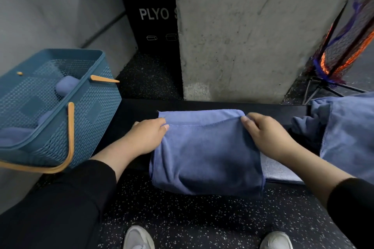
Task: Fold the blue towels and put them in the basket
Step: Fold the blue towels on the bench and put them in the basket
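towel [206,153] lies mid-frame, draped over the near edge of the dark surface [263,108], its lower half hanging toward the floor. the left hand [145,137] pinches the folded top layer at its left corner and the right hand [267,135] pinches the right corner, fingers curled on the hem, likely to keep the edges square while the fold is laid. the basket [97,107] sits at left, within reach, with rolled towels inside. more unfolded towels [344,127] wait at right.
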A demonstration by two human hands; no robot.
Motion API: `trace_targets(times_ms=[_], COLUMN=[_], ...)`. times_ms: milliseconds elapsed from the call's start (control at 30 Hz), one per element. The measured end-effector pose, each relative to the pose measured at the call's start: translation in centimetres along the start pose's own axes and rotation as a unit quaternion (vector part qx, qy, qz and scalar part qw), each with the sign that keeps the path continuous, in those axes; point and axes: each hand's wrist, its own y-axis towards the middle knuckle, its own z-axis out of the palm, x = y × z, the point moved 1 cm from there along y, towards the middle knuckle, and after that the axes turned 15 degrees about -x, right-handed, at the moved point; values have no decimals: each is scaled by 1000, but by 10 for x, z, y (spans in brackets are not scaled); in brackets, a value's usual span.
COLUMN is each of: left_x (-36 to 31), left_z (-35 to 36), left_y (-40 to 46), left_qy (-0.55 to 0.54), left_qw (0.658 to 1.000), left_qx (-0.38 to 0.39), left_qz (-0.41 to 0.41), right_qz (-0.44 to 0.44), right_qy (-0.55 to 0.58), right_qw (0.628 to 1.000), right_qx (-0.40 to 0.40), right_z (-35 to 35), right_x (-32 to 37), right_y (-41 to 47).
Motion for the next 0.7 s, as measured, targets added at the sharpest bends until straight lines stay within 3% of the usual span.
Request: trace_targets(times_ms=[67, 233, 367, 700], left_x=[9, 19, 16, 24], left_z=[3, 6, 8, 26], left_y=[3, 17, 30, 59], left_qy=[-49, -102, -76, -20], left_qw=[999, 992, 990, 985], left_qx=[-7, -53, -88, -125], left_qz=[-21, -47, -79, -118], right_qz=[0, 55, 76, 65], right_qy=[41, 72, 2, -98], right_qw=[998, 995, 997, 993], right_qx=[-39, -37, -2, -30], right_z=[-2, 14, 38, 68], right_x=[3, -4, -21, -34], right_y=[4, 23, 39, 84])
